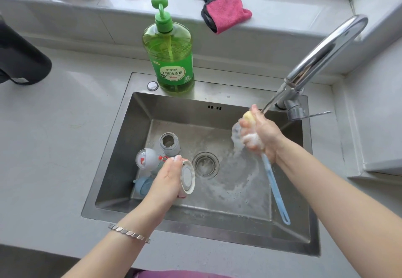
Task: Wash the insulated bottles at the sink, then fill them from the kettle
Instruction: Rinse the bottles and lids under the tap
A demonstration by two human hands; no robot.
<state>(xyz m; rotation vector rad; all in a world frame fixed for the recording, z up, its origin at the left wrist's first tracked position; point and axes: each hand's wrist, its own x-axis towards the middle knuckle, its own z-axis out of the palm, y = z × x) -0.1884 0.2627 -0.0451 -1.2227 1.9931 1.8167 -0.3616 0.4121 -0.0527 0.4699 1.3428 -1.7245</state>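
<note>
Two hands over sink (139, 112), left hand (167, 179) gripping lid (187, 177), right hand (261, 134) squeezing brush (275, 186)

My sink (121, 147) is brushed stainless steel, dull grey and streaked with wet foam across its floor. The tap (326, 53) is polished chrome — bright and mirror-smooth. In my right hand (263, 134) the bottle brush (275, 187) has a smooth pale-blue plastic handle and a soft yellow sponge head, lathered white. My left hand (167, 182) grips a lid (187, 176) of matt off-white plastic. The open bottle (169, 144) in the basin looks like satin grey metal. The dish soap bottle (170, 51) is clear, glossy green plastic. The cloth (227, 11) is fuzzy pink terry — black-edged. The worktop (54, 136) looks smooth, matt grey stone.
</note>
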